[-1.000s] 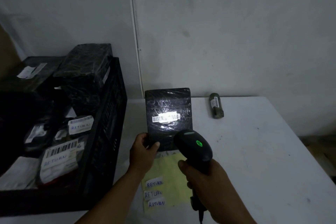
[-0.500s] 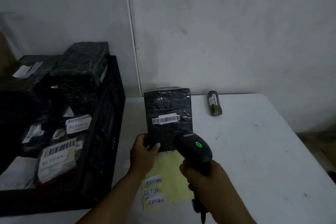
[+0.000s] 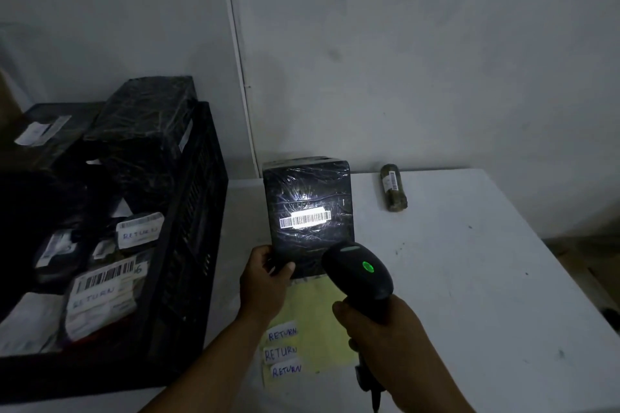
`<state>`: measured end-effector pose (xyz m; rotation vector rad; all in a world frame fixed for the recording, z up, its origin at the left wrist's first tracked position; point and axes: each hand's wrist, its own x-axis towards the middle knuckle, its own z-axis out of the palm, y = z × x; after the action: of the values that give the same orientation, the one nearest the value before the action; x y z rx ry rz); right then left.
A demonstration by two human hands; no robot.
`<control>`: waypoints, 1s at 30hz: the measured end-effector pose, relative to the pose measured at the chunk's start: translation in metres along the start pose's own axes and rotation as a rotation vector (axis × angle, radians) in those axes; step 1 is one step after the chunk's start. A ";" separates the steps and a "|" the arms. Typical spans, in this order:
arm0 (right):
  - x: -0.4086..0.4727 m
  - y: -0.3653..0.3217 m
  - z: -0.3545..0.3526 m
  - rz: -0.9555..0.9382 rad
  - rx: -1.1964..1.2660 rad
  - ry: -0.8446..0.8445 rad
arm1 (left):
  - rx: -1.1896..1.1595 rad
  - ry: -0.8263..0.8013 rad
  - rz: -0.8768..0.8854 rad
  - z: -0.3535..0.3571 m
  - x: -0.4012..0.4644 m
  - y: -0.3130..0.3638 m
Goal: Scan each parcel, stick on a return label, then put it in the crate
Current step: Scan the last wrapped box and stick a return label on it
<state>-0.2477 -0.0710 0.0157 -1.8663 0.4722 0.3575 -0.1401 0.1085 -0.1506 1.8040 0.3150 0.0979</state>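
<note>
Nearest to me, my right hand (image 3: 385, 329) has its fingers wrapped tight round the grip of the black scanner (image 3: 359, 273), whose green light glows on top and whose head points away from me at the parcel (image 3: 308, 211). Just left of the scanner, my left hand (image 3: 263, 282) pinches the parcel's lower left corner, thumb across the front face and the other fingers hidden behind it. Under both hands, in front of the parcel, lies a yellow sheet (image 3: 315, 322) on the white worktop (image 3: 469, 295), with three return labels (image 3: 283, 352) stacked one below another along its left edge, each handwritten "RETURN". The parcel stands upright, wrapped in shiny black film, and its white barcode strip (image 3: 305, 220) is lit bright by the scanner's beam. To the parcel's left sits the black crate (image 3: 191, 245), holding dark wrapped packages, several already marked "RETURN"; one large black package (image 3: 144, 131) rises above its rim at the far end. Behind and to the right of the parcel, near the wall, a small greenish roll (image 3: 392, 188) with a tiny barcode lies on the worktop, well apart from my fingers
</note>
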 end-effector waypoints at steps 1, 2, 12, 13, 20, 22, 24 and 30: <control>0.000 0.000 0.000 0.004 0.001 0.004 | 0.002 0.001 0.001 0.000 0.000 0.000; 0.001 0.000 0.000 0.006 0.002 0.006 | 0.005 0.002 0.003 0.000 0.000 0.001; 0.000 0.000 -0.003 0.005 -0.015 0.003 | 0.010 -0.001 0.003 0.003 0.001 0.001; 0.000 0.000 -0.004 0.003 -0.016 0.002 | 0.009 -0.001 0.003 0.003 0.001 0.002; -0.005 -0.005 -0.006 0.015 -0.007 -0.001 | -0.022 -0.006 0.004 0.005 0.002 0.009; -0.005 -0.005 -0.007 0.012 -0.007 0.008 | -0.034 -0.004 0.005 0.005 0.002 0.011; -0.006 -0.004 -0.007 0.016 -0.011 0.014 | -0.030 -0.001 0.009 0.006 0.001 0.011; -0.004 0.002 -0.008 0.002 -0.015 0.006 | -0.019 0.003 0.014 0.007 0.001 0.013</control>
<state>-0.2521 -0.0789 0.0187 -1.8819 0.4764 0.3572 -0.1357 0.0996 -0.1400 1.7879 0.3031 0.1135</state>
